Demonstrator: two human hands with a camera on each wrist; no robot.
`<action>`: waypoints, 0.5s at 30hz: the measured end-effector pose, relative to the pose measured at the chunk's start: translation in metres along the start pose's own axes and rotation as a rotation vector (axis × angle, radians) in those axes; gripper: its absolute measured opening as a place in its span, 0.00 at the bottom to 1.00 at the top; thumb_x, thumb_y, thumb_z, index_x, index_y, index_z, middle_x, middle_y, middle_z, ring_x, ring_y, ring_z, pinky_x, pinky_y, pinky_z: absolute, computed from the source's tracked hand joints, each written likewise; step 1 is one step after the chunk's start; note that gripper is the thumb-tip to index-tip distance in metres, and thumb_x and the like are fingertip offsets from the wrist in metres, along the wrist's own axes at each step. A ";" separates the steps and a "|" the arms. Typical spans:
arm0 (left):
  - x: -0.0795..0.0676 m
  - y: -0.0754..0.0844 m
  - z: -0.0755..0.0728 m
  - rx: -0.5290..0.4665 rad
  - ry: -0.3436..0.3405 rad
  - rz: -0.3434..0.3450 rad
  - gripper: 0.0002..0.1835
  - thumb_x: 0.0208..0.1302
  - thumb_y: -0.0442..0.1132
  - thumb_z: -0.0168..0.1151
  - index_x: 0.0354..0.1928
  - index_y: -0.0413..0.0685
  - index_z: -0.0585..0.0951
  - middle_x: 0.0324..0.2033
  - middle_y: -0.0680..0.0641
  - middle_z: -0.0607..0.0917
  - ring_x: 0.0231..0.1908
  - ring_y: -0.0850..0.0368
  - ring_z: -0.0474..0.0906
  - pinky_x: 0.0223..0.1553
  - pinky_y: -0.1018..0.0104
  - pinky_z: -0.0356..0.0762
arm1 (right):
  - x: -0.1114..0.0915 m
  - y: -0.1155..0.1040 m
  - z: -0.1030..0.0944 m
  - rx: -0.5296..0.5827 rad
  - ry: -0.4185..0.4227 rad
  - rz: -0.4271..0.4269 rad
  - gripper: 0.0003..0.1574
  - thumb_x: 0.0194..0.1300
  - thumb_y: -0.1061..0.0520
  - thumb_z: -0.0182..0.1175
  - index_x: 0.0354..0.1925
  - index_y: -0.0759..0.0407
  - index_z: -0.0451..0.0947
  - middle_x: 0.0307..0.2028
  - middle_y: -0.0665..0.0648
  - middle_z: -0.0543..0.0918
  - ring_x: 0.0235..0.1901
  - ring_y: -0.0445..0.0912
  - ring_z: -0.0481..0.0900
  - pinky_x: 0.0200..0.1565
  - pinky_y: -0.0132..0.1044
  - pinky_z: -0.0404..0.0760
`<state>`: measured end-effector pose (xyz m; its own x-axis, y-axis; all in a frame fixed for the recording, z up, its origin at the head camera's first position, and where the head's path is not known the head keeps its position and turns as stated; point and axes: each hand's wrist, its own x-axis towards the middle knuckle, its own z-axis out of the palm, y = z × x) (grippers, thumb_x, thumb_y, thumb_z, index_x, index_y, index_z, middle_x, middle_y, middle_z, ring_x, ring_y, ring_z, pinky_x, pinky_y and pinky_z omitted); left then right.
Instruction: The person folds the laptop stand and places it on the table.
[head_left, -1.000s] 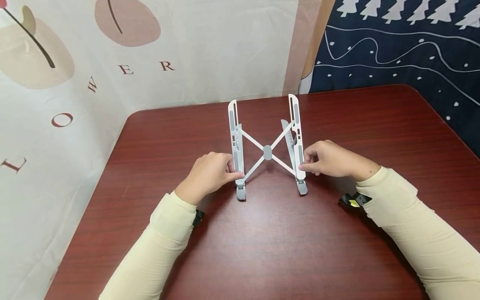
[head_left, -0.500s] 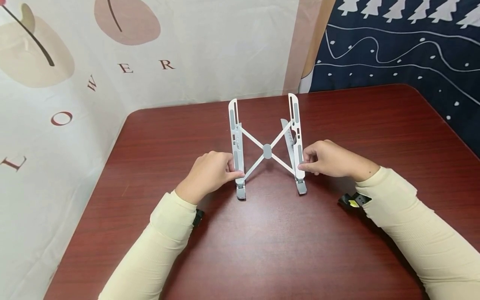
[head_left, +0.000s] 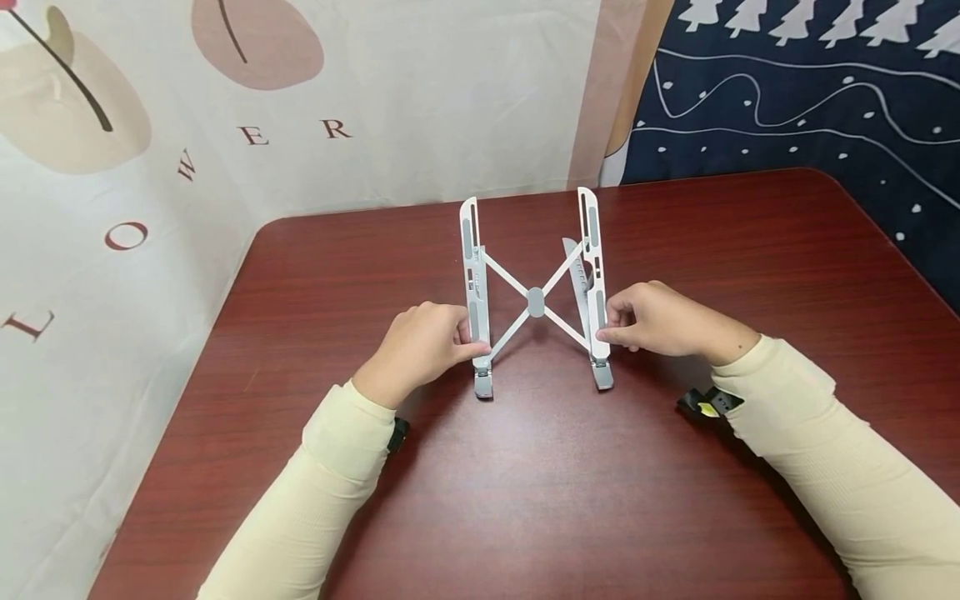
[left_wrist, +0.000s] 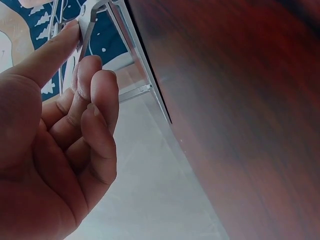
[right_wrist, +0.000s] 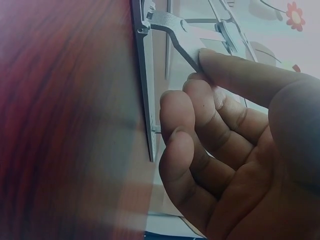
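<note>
A silver folding laptop stand [head_left: 536,302] stands unfolded on the table, its two side rails joined by an X of crossed bars. Near the front of the left rail, my left hand [head_left: 422,348] pinches it between thumb and fingers. On the other side, my right hand [head_left: 663,318] pinches the front part of the right rail. In the left wrist view the thumb of the left hand [left_wrist: 60,135] presses on the metal arm, the other fingers curled behind. The right wrist view has the right hand [right_wrist: 225,145] gripping its rail the same way.
The reddish-brown wooden table [head_left: 570,500] carries the stand toward its far side. Behind it hangs a pale printed cloth [head_left: 450,100] with letters. A dark blue cloth [head_left: 787,108] with white trees hangs at the right. Dark wrist devices [head_left: 708,402] sit under the sleeves.
</note>
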<state>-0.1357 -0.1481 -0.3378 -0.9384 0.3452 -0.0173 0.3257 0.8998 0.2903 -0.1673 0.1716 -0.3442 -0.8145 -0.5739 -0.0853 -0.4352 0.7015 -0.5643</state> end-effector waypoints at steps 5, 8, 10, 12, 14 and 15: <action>0.001 0.001 0.000 0.008 -0.002 0.002 0.19 0.55 0.57 0.74 0.21 0.56 0.77 0.11 0.58 0.74 0.18 0.58 0.70 0.22 0.63 0.66 | -0.001 0.000 0.000 -0.004 0.001 0.002 0.18 0.62 0.57 0.69 0.19 0.51 0.75 0.13 0.46 0.73 0.18 0.41 0.71 0.25 0.33 0.67; 0.001 0.001 0.000 0.013 -0.004 0.001 0.19 0.55 0.57 0.73 0.21 0.56 0.77 0.12 0.58 0.75 0.18 0.57 0.70 0.22 0.63 0.66 | -0.001 0.001 0.001 -0.004 0.002 0.000 0.18 0.62 0.57 0.69 0.19 0.51 0.75 0.13 0.46 0.73 0.18 0.41 0.71 0.25 0.33 0.67; 0.001 0.001 0.001 0.014 -0.004 0.001 0.19 0.55 0.57 0.73 0.21 0.56 0.77 0.12 0.58 0.75 0.18 0.57 0.71 0.22 0.63 0.66 | -0.001 0.001 0.001 -0.002 0.004 -0.003 0.18 0.62 0.57 0.69 0.18 0.51 0.74 0.13 0.46 0.73 0.18 0.41 0.71 0.25 0.33 0.67; 0.001 0.001 0.001 0.015 -0.002 0.000 0.19 0.55 0.57 0.74 0.21 0.56 0.77 0.12 0.58 0.75 0.18 0.57 0.71 0.21 0.63 0.66 | -0.001 0.001 0.002 0.000 0.005 -0.004 0.18 0.62 0.57 0.69 0.18 0.51 0.74 0.13 0.46 0.73 0.18 0.41 0.71 0.25 0.33 0.67; 0.001 0.001 0.001 0.016 -0.001 -0.001 0.19 0.55 0.57 0.74 0.21 0.56 0.77 0.12 0.58 0.75 0.18 0.57 0.71 0.21 0.63 0.66 | -0.001 0.001 0.002 0.000 0.006 -0.006 0.18 0.62 0.57 0.69 0.18 0.51 0.74 0.13 0.46 0.73 0.17 0.40 0.71 0.25 0.33 0.67; 0.001 0.001 0.001 0.015 0.000 -0.002 0.19 0.54 0.57 0.74 0.21 0.56 0.77 0.12 0.58 0.75 0.18 0.57 0.71 0.21 0.63 0.66 | -0.001 0.001 0.002 -0.001 0.007 -0.007 0.18 0.62 0.57 0.69 0.18 0.51 0.74 0.13 0.46 0.73 0.17 0.40 0.71 0.25 0.32 0.67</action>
<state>-0.1358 -0.1467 -0.3381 -0.9389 0.3437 -0.0177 0.3259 0.9044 0.2756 -0.1662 0.1718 -0.3459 -0.8139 -0.5760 -0.0758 -0.4414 0.6979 -0.5640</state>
